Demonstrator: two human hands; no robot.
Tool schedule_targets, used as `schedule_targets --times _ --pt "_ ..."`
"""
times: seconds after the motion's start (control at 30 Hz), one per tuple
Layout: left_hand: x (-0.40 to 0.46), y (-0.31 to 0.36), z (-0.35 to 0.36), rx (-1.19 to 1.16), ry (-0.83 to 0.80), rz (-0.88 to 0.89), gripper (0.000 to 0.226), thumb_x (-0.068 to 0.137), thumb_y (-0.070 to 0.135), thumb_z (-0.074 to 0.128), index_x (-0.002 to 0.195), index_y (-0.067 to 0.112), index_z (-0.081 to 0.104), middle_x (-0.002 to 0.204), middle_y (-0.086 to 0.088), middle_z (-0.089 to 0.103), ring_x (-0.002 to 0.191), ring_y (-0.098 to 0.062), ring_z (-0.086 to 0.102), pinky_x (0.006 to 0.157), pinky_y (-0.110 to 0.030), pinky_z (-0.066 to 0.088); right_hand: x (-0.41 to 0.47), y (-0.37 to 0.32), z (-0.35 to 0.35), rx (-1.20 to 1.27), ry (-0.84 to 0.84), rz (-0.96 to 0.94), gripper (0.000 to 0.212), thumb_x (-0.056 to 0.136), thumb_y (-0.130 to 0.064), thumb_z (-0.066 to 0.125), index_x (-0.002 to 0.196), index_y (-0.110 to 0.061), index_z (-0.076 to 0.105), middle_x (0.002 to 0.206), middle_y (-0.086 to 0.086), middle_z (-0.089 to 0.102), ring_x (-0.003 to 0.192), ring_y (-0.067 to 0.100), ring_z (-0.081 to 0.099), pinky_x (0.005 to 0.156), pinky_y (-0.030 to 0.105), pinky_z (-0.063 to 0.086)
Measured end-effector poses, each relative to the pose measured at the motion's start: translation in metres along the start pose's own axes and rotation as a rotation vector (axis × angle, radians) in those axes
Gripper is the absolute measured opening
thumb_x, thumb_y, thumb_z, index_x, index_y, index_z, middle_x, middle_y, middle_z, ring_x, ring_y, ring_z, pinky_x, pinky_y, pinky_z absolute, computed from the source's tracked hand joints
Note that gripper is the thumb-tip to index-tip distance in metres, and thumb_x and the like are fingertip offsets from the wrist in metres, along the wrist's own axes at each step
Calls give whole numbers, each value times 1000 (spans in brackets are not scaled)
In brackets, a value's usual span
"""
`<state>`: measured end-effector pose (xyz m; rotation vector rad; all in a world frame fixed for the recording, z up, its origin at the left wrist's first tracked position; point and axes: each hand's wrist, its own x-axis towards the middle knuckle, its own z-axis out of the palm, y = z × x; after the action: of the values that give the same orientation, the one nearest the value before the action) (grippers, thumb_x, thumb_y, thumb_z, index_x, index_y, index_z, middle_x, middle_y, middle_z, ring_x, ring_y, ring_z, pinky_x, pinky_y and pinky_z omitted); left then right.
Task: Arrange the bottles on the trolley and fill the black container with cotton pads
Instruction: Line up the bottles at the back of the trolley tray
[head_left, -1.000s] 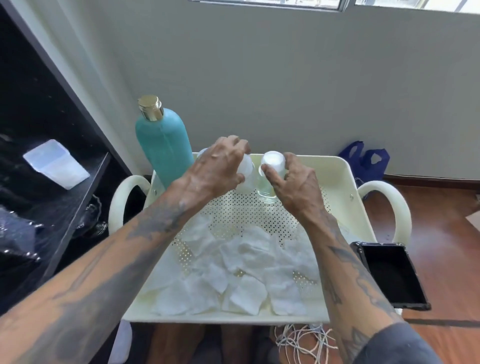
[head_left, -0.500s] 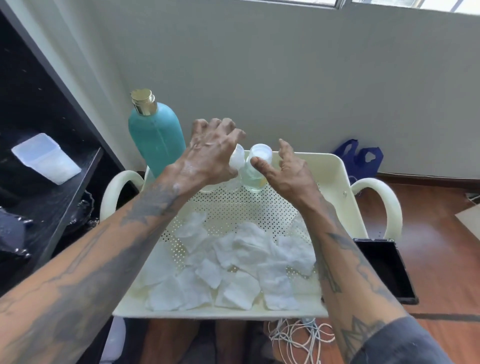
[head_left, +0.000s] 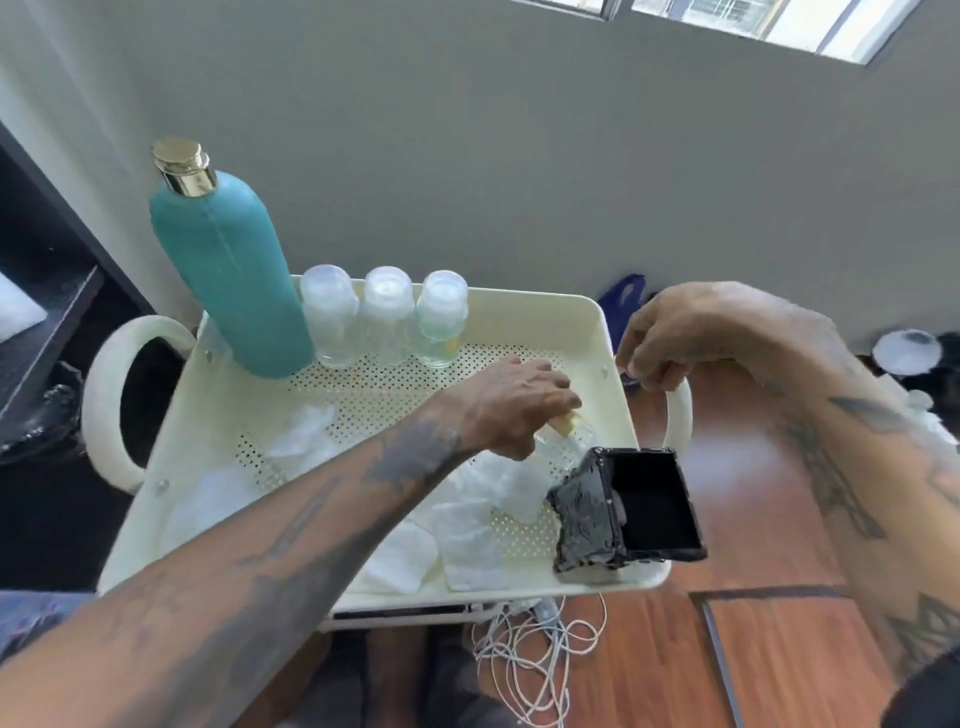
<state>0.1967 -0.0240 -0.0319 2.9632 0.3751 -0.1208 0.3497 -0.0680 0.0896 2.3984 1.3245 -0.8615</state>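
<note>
A tall teal bottle (head_left: 234, 275) with a gold cap stands at the back left of the cream trolley tray (head_left: 519, 304). Three small clear bottles (head_left: 387, 317) stand in a row right beside it. White cotton pads (head_left: 467, 540) lie scattered over the tray's front half. The open black container (head_left: 587, 509) sits tilted at the tray's front right corner. My left hand (head_left: 511, 405) reaches across to the right side, shut on a small clear bottle (head_left: 566, 428) with a yellowish part, just behind the container. My right hand (head_left: 675, 338) hovers over the right handle (head_left: 678, 421), fingers loosely curled, holding nothing.
A black shelf unit (head_left: 47, 322) stands close on the left, by the tray's left handle (head_left: 104, 395). A grey wall runs right behind the trolley. A blue bag (head_left: 623, 301) lies behind the right corner, and a tangled white cord (head_left: 535, 654) on the wooden floor below.
Both hands have left the small bottles at the back, which now stand in a row. My left hand moved to the right front and took hold of another small bottle. The black container now rests on the tray's corner.
</note>
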Motion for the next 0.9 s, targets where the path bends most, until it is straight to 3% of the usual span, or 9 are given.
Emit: schedule_targets --times 0.13,0.27,0.37,0.43,0.5,0.63,0.73,0.83,0.9 --pt "-1 -14 7 22 -9 -22 46 85 22 68 127 15 53 104 -2 44 92 -16 39 71 -31 39 2 7 5 113 46 -74 17 85 -6 65 96 -17 72 83 6 77 66 11 72 64 20 52" --pt "-16 -28 19 -18 -7 -142 50 79 39 73 117 13 53 106 -4 46 91 -17 40 78 -34 47 7 5 11 167 34 -132 17 87 -15 71 102 -21 71 88 2 77 71 8 74 69 21 54" --pt "-28 -34 24 -152 77 -231 54 79 40 70 122 16 47 105 -3 48 92 -18 40 81 -35 45 12 1 18 150 30 -174 41 82 -27 78 121 -27 64 99 -5 74 77 8 73 76 23 54" --pt "-37 -34 27 -312 177 -296 55 77 38 70 121 19 44 102 0 46 93 -18 43 80 -34 46 14 -5 25 116 7 -207 67 77 -34 81 136 -33 50 119 -7 67 83 9 70 70 21 50" --pt "-45 -30 32 -446 288 -349 56 76 35 72 121 19 43 104 0 48 96 -20 49 80 -35 50 18 -12 33 130 -7 -264 79 75 -39 82 143 -37 42 136 -7 57 85 7 67 65 19 42" --pt "-57 -22 38 -649 438 -446 60 82 26 75 133 12 46 121 -6 57 107 -21 59 90 -41 54 26 -23 41 275 35 -384 65 76 -39 81 134 -36 52 118 -10 64 76 -2 69 61 12 40" --pt "-75 -19 36 -592 504 -553 61 87 28 73 141 12 49 135 -9 56 124 -21 53 104 -38 47 32 -34 38 228 117 -418 54 72 -40 84 120 -32 61 108 -12 66 78 0 67 61 14 42" --pt "-121 -11 38 -418 601 -676 41 88 32 68 125 17 64 118 -1 59 115 -18 53 94 -31 47 44 -47 29 125 235 -415 52 71 -36 83 118 -24 63 108 -2 65 82 12 63 60 20 44" --pt "-160 -5 47 -360 567 -761 34 86 34 69 118 20 68 111 3 58 111 -17 52 88 -32 49 51 -55 25 89 274 -403 52 71 -33 82 117 -21 63 111 3 65 84 18 62 62 23 45"
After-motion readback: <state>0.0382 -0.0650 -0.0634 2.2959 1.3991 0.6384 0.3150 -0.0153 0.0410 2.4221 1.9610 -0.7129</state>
